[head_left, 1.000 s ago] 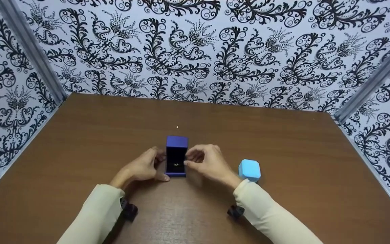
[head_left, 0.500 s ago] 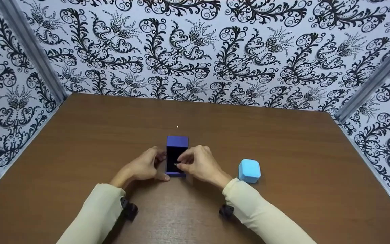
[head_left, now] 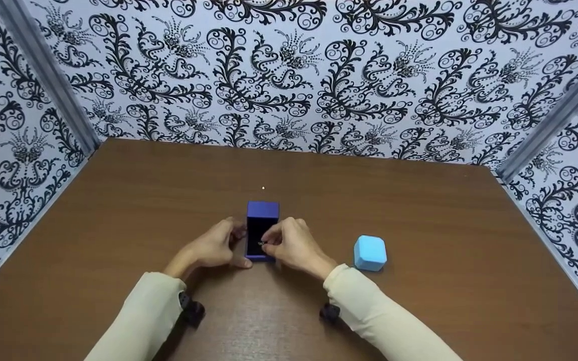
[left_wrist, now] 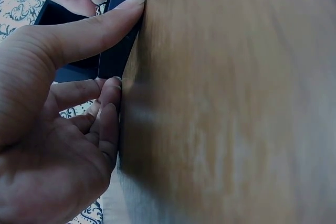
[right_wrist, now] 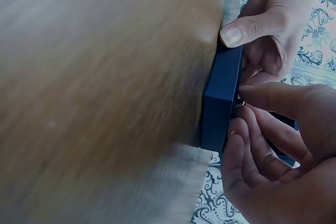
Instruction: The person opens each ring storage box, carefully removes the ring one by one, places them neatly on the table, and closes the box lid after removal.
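Note:
A blue-violet ring box [head_left: 262,209] stands on the table with its lid raised and its dark inside facing me. My left hand [head_left: 212,246] holds it from the left, the thumb [left_wrist: 118,22] along its lower front edge and the other fingers by its side. Inside the box, my right hand [head_left: 296,245] pinches a small gold-toned ring [head_left: 261,243] between thumb and forefinger. In the right wrist view those fingertips almost cover the ring [right_wrist: 242,103]. From the frames I cannot tell whether the ring sits in the box's slot or is clear of it.
A light-blue rounded box [head_left: 370,252] sits on the brown table [head_left: 419,210], right of my right hand. Patterned walls [head_left: 289,75] close off the back and both sides. A tiny bright spot shows behind the ring box.
My right hand has moved left from the ring box's right edge into its opening, and its fingertips have closed on the ring. The left hand and the light-blue box have stayed put.

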`<state>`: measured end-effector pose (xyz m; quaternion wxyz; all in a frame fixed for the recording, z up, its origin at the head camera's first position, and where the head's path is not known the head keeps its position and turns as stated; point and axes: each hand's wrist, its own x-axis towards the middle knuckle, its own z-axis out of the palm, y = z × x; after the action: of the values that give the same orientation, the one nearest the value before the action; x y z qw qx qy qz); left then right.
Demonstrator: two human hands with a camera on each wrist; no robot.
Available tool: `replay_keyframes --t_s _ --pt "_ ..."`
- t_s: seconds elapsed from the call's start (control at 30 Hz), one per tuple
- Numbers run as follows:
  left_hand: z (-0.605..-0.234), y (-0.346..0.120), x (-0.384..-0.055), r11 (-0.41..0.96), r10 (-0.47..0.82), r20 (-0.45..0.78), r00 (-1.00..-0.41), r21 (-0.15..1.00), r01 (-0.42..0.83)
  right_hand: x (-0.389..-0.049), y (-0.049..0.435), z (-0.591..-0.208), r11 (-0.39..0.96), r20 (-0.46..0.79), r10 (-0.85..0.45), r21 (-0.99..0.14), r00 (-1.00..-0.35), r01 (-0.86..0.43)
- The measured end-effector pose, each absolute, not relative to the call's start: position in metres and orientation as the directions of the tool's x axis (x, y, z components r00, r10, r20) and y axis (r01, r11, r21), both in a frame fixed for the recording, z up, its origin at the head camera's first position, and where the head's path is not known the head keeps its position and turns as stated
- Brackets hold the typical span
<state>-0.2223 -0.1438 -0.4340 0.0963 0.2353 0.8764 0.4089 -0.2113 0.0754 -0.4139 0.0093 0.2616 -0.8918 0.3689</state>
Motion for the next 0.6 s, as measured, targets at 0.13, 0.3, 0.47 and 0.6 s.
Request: replay_keyframes --t_s 0.13,0.3,0.47,0.6 --pt "-0.4332 -0.1437 -0.2218 0.556 0.486 0.022 -0.874 0.763 0.328 -0.2126 0.0745 -0.4147 0.602 0.202 -0.457 -0.646 -0.866 -0.469" --pt "-0.4339 -0.1440 -0.2218 0.550 0.489 0.029 -0.872 0.765 0.334 -0.2130 0.0739 -0.4150 0.601 0.192 -0.461 -0.651 -0.867 -0.464" --pt "-0.4353 -0.1444 -0.2229 0.534 0.507 0.050 -0.861 0.766 0.359 -0.2127 0.0746 -0.4144 0.605 0.176 -0.463 -0.653 -0.869 -0.455" --pt "-0.4358 -0.1445 -0.2231 0.526 0.512 0.054 -0.857 0.769 0.363 -0.2128 0.0763 -0.4144 0.597 0.175 -0.485 -0.649 -0.857 -0.471"
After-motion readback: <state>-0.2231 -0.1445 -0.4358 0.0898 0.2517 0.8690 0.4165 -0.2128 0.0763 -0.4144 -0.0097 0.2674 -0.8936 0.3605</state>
